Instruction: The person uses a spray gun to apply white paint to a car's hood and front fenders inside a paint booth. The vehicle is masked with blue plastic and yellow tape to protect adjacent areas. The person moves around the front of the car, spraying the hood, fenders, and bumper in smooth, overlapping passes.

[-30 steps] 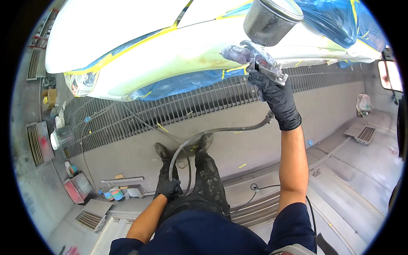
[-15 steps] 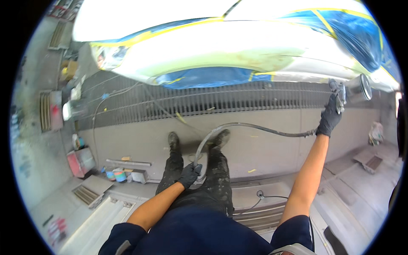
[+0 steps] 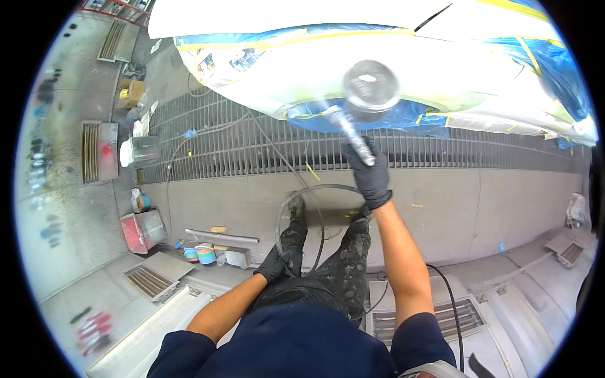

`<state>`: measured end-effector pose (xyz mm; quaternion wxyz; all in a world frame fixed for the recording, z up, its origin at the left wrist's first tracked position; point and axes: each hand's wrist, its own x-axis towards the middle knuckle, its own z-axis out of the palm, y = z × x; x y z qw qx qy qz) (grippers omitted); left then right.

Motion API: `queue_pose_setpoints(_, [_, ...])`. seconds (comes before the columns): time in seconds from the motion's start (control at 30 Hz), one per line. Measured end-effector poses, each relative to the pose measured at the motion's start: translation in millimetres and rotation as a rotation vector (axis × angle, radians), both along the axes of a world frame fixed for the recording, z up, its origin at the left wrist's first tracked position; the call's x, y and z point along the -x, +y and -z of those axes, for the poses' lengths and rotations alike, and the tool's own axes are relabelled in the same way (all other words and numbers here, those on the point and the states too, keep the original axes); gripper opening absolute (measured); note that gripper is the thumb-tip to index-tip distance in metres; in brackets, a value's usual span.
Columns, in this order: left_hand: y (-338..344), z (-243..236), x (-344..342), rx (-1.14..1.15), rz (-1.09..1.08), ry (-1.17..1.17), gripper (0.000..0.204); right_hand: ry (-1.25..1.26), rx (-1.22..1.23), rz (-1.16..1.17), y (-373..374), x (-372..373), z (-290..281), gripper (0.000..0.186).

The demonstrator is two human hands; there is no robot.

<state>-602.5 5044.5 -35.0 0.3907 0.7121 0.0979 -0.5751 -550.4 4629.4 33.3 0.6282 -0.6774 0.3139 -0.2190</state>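
Note:
In my black-gloved right hand [image 3: 370, 179] is a spray gun [image 3: 353, 135], with my fingers wrapped round its handle. Its round cup [image 3: 370, 88] sits on top, and the nozzle end points toward a pale vehicle body [image 3: 271, 82], where a faint mist shows. Blue masking film [image 3: 318, 123] fills the wheel opening behind the gun, edged with yellow tape. From the gun a grey air hose [image 3: 282, 217] loops down to my black-gloved left hand [image 3: 275, 264], which grips it by my left thigh. The fingers of that hand are partly hidden.
Floor grating [image 3: 220, 142] runs along the vehicle. Another hose [image 3: 268, 140] trails across it toward my feet. To the left stand paint cans [image 3: 205, 254], a red-and-grey box [image 3: 144, 231] and a cardboard box [image 3: 130, 92]. A wrapped bundle [image 3: 576, 210] lies at the far right.
My right hand has swept the spray gun left along the vehicle, from its right end to the wheel opening. The hose loop has drawn in closer. My left hand still grips the hose.

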Motion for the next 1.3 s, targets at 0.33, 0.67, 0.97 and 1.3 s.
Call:
queue_pose_setpoints(0.33, [-44,0,2,0.025,0.081,-0.051,0.042,0.097,-0.033,0.218,-94,79,36,0.021])
queue_pose_setpoints(0.67, [-120,-14,31,-0.055,0.367,-0.14,0.042,0.168,0.22,0.908,-281,224,43,0.024])
queue_pose_setpoints(0.97, [-18,13,11,-0.058,0.243,-0.227,0.047,0.125,0.296,0.308,-6,73,122,0.031])
queue_pose_setpoints(1.3, [-38,11,10,-0.124,0.278,-0.242,0.046,0.158,0.218,-0.008,14,48,126,0.038])
